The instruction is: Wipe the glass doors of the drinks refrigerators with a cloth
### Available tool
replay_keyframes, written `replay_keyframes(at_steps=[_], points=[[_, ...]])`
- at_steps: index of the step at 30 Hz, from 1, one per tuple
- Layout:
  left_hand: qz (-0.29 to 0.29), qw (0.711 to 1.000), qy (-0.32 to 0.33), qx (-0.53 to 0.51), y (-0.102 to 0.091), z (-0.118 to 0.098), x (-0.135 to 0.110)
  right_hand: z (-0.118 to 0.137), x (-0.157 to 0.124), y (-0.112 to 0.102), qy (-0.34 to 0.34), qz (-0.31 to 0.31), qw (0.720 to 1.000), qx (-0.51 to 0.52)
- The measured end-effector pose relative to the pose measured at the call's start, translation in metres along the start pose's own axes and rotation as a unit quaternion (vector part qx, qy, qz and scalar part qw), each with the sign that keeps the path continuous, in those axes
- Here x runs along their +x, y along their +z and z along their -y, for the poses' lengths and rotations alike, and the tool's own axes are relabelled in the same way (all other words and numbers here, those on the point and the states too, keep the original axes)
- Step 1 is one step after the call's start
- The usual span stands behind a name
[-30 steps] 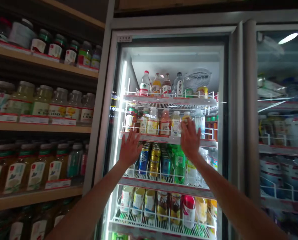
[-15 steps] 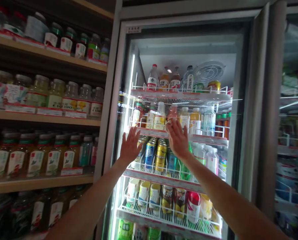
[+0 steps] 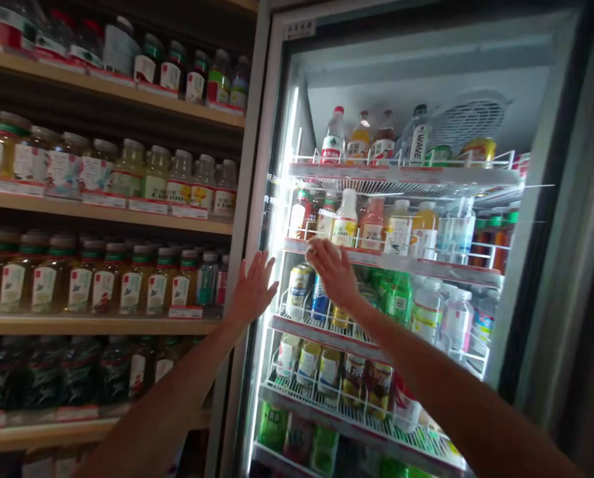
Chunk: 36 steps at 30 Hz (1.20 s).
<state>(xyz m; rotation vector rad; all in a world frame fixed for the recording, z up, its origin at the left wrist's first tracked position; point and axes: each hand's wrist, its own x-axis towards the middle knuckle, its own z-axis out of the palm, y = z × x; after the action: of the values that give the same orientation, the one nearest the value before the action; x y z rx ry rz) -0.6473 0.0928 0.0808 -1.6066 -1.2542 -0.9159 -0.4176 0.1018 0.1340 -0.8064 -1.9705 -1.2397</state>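
Observation:
My left hand (image 3: 251, 291) is raised with its fingers spread and holds nothing. It is by the left frame (image 3: 248, 219) of a lit drinks fridge, palm towards the glass door (image 3: 301, 73); whether it touches is unclear. My right hand (image 3: 335, 275) is up in front of the same door, its fingers bent around a small pale thing at the tips, too blurred to name. Behind it are a shelf edge (image 3: 401, 262), a yellow-labelled bottle (image 3: 345, 219) and drink cans (image 3: 299, 289), partly hidden by the hand.
Wooden shelves (image 3: 102, 323) packed with bottles (image 3: 80, 282) stand to the left. Inside the fridge, wire racks hold more bottles (image 3: 399, 226) and cans (image 3: 354, 378). A round vent grille (image 3: 470, 126) is at the upper back. A grey metal upright (image 3: 570, 265) borders the right side.
My view has turned left, so the fridge sits further right. My right hand has moved left across the fridge front, closer to my left hand. The left hand stays spread by the door's left side.

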Motion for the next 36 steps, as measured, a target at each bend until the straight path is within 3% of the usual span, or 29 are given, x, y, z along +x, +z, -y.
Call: replay_keyframes(at_steps=[3, 5, 7, 10, 12, 14, 17, 19, 21, 25, 27, 29, 33, 34, 36], points=[[0.017, 1.000, 0.007, -0.001, 0.000, 0.006, -0.016, 0.054, -0.045, 0.022, -0.134, 0.026, 0.990, 0.032], [0.020, 1.000, 0.008, 0.000, -0.001, 0.010, -0.024, 0.062, -0.052, 0.025, -0.191, 0.031, 0.980, 0.046], [0.018, 1.000, 0.010, 0.003, -0.003, 0.015, -0.027, 0.050, -0.034, 0.022, -0.172, 0.025, 0.984, 0.043], [0.012, 1.000, 0.007, 0.004, -0.006, 0.022, -0.027, 0.029, 0.008, 0.015, -0.064, 0.002, 0.998, 0.026], [0.005, 1.000, 0.005, 0.004, -0.008, 0.025, -0.027, 0.032, 0.018, 0.017, -0.035, -0.002, 0.999, 0.030], [0.000, 1.000, 0.005, 0.003, -0.009, 0.026, -0.030, 0.053, 0.003, 0.025, -0.065, 0.012, 0.997, 0.046], [0.010, 1.000, 0.015, 0.000, -0.008, 0.024, -0.043, 0.089, -0.044, 0.038, -0.160, 0.032, 0.984, 0.066], [0.019, 1.000, 0.021, -0.002, -0.008, 0.022, -0.051, 0.092, -0.064, 0.039, -0.212, 0.031, 0.975, 0.064], [0.026, 0.999, 0.024, -0.005, -0.008, 0.020, -0.054, 0.073, -0.061, 0.031, -0.212, 0.025, 0.976, 0.044], [0.025, 0.999, 0.024, -0.007, -0.010, 0.012, -0.043, 0.009, -0.021, 0.002, -0.039, -0.001, 0.999, -0.012], [0.015, 1.000, 0.027, -0.007, -0.010, 0.003, -0.034, -0.007, -0.021, -0.009, 0.016, 0.001, 1.000, -0.019], [0.006, 0.999, 0.042, -0.010, -0.009, -0.008, -0.027, -0.006, -0.043, -0.013, 0.006, 0.018, 1.000, -0.015], [-0.003, 0.997, 0.076, -0.031, -0.007, -0.030, -0.015, -0.008, -0.090, -0.020, -0.119, 0.056, 0.991, -0.007], [-0.005, 0.996, 0.078, -0.037, -0.006, -0.035, -0.010, -0.018, -0.090, -0.025, -0.119, 0.057, 0.991, -0.015], [-0.016, 0.996, 0.078, -0.049, -0.006, -0.045, 0.000, -0.048, -0.074, -0.039, -0.045, 0.040, 0.997, -0.044]])
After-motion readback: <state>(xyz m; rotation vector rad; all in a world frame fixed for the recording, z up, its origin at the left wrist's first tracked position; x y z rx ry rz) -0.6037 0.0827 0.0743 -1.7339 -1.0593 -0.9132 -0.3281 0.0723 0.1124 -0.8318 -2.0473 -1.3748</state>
